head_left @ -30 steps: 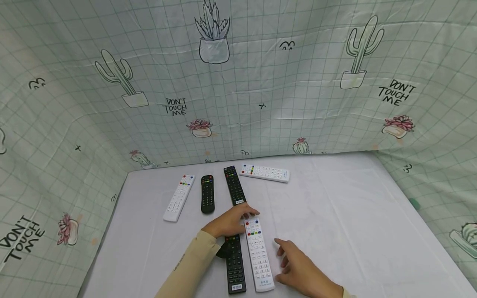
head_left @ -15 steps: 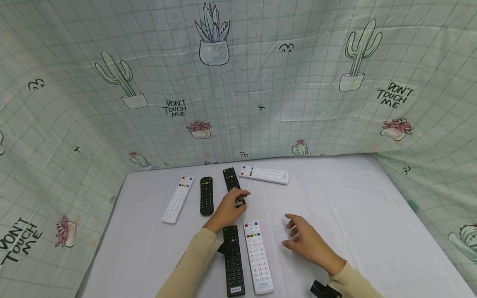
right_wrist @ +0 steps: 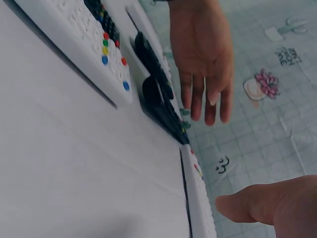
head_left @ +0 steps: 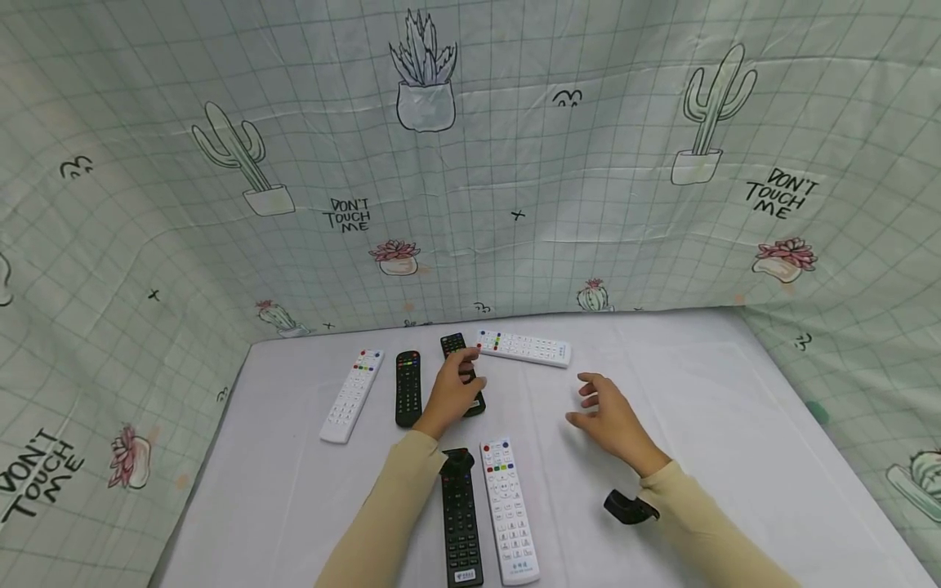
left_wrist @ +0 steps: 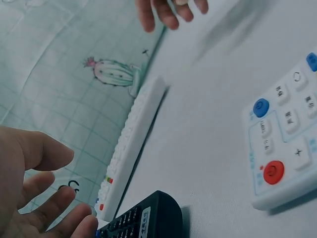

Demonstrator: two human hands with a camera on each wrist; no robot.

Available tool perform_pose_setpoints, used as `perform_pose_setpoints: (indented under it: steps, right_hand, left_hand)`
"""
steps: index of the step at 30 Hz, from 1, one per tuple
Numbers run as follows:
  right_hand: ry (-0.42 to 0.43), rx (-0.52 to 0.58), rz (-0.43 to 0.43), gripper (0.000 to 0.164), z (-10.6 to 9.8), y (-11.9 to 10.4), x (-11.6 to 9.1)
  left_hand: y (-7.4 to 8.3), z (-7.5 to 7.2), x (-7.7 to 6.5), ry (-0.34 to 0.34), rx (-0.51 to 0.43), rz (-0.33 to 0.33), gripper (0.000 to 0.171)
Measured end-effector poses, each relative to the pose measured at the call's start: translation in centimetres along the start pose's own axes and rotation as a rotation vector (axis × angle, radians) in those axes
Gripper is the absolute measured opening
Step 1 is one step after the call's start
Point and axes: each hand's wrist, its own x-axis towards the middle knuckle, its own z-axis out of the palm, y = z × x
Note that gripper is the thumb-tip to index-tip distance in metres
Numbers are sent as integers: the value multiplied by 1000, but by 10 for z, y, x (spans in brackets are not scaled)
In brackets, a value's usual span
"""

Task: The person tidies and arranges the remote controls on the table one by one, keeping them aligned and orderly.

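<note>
My left hand is over the far black remote control, covering its middle part. Its fingers are loosely bent and hold nothing. In the left wrist view, that hand appears above the black remote's labelled end. Just past its fingertips lies a white remote control, set crosswise at the back. To the right, my right hand hovers over the bare cloth with thumb and fingers apart, gripping nothing. The right wrist view shows its thumb and, opposite, the left hand with fingers pointing down.
Near the front, a long black remote and a white remote lie side by side. Further left are a short black remote and a slanted white one. Cactus-print cloth walls in the white table.
My left hand has moved away from me, from between the black remotes to over the far one. The right hand has lifted away from beside the near white remote, forward and right.
</note>
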Motion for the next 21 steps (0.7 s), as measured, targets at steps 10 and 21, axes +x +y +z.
perform_pose_setpoints:
  steps: [10,21]
  right_hand:
    - [31,1,46,68,-1,11,29]
    - [49,0,98,72,2,13,52]
  left_hand:
    - [1,11,19,8,-73,-96,62]
    - [5,16,34,13,-168,-197,72]
